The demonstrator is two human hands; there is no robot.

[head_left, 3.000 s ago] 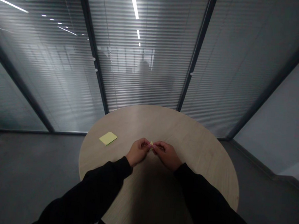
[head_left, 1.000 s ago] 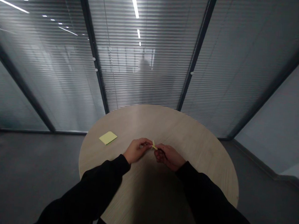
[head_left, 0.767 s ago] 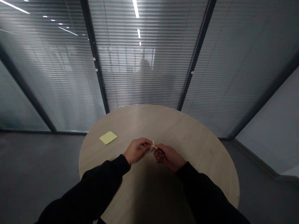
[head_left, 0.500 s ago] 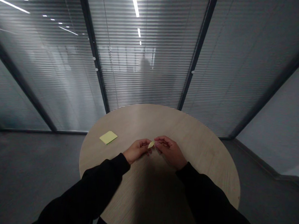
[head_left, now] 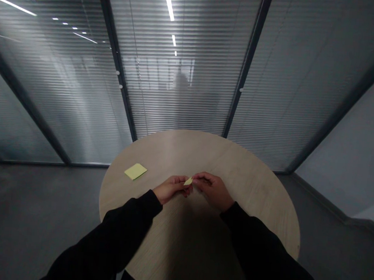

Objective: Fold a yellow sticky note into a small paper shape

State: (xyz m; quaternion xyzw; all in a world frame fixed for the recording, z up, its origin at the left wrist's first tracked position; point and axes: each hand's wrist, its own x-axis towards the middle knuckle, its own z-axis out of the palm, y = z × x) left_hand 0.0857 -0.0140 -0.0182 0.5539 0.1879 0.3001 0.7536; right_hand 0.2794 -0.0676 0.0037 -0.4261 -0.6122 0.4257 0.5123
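Note:
Between my two hands, over the middle of the table, is a small folded piece of yellow paper (head_left: 188,181). My left hand (head_left: 173,187) grips it from the left, thumb and fingers closed on its edge. From the right, my right hand (head_left: 213,189) pinches the paper's tip between thumb and index finger. The exact folds are too small to make out. Left of my left hand, a pad of yellow sticky notes (head_left: 135,171) lies flat on the wood, untouched.
The round wooden table (head_left: 254,178) fills the lower middle. Behind it stands a glass partition with blinds (head_left: 182,110) and dark frames. A pale wall (head_left: 353,158) is at the right, and grey carpet (head_left: 59,208) surrounds the table.
The folded yellow paper has tilted and shifted slightly left in my fingers. Both hands have moved only a little, and the sticky note pad stays where it was.

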